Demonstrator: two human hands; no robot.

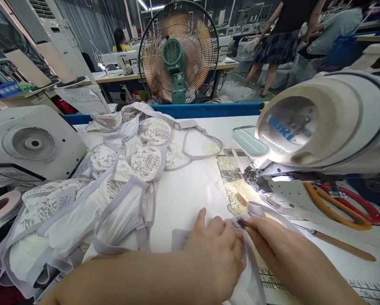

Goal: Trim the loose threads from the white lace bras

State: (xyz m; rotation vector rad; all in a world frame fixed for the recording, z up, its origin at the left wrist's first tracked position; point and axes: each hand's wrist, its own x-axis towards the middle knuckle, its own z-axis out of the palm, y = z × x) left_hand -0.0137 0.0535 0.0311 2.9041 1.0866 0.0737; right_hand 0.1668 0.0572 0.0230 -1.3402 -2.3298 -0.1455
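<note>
My left hand point(217, 250) lies curled on a white garment piece with lilac trim point(180, 237), fingers pinched on its edge. My right hand point(272, 245) pinches the lilac strap point(256, 208) just in front of the sewing machine's presser foot point(251, 176). The two hands touch at the fingertips. The strap loops up toward the needle plate, which is lit by the machine's lamp. The white sewing machine head point(320, 123) hangs over the work at the right.
A heap of white lace bras with lilac straps point(113, 186) covers the table's left half. Another machine point(31, 144) and tape rolls point(4, 205) sit far left. Orange and red scissors point(345, 207) and a stick point(339, 243) lie right. A fan point(178, 53) stands behind; people work beyond.
</note>
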